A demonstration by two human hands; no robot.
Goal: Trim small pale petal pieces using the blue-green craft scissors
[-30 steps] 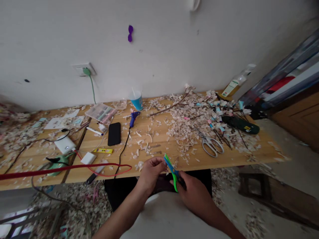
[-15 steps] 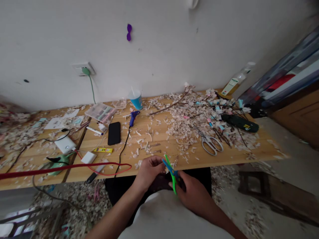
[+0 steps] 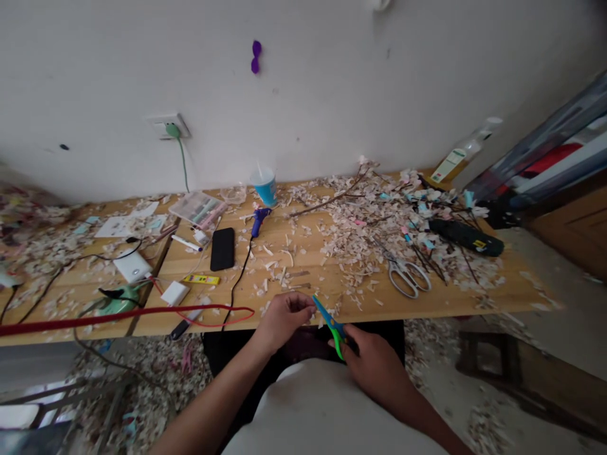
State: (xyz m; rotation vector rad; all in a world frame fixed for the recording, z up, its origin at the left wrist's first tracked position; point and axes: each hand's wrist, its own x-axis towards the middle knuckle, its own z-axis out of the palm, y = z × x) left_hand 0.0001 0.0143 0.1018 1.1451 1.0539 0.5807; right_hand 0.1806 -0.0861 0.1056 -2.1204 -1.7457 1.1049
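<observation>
In my right hand (image 3: pixel 372 360) is a pair of blue and green scissors (image 3: pixel 328 318), its blades together and pointing up and to the left. The blade tips come close to the fingertips of my left hand (image 3: pixel 287 319). That hand is closed in a pinch at the table's front edge; whatever lies between its thumb and fingers is too small to make out. Pale scraps and petals (image 3: pixel 351 268) are strewn over the wooden table (image 3: pixel 313 249) in front of both hands.
White-handled scissors (image 3: pixel 408 278) lie to the right, near blossom twigs (image 3: pixel 420 205) and a dark green tool (image 3: pixel 467 238). Leftward are a black phone (image 3: pixel 222 248), a blue glue gun (image 3: pixel 260 221), a blue cup (image 3: pixel 264 186) and a white power bank (image 3: pixel 133 265). A red cord (image 3: pixel 156 309) crosses the front left.
The scissors' blades, apart before, have closed. My right hand has shifted slightly right. The whole view has turned a little, moving the table's things rightward.
</observation>
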